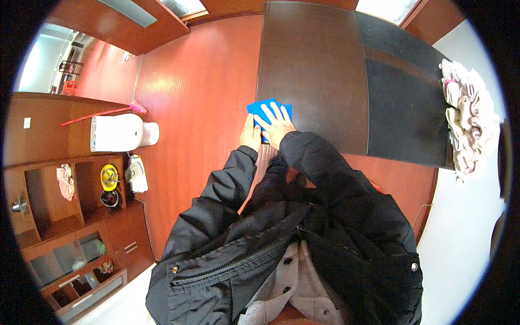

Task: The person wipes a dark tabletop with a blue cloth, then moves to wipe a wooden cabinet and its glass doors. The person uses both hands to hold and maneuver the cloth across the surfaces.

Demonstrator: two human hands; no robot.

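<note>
A folded blue cloth point(260, 107) lies over the near left corner of a dark brown bed base or low platform point(317, 81). My right hand point(276, 124) is spread flat on top of the cloth, fingers apart. Against the cloth's left lower edge rests my left hand point(252, 132), its fingers close together and pointing away from me; whether it pinches the cloth cannot be told. Part of the cloth is hidden beneath the right hand.
A heap of pale fabric point(471, 122) lies at the platform's right end by the wall. Left on the red wooden floor point(195, 101) stand a white pedestal object point(118, 133) and a pink broom point(138, 107). Wooden shelving point(53, 195) holds a yellow item point(109, 175) and a dark bowl-like item point(110, 198).
</note>
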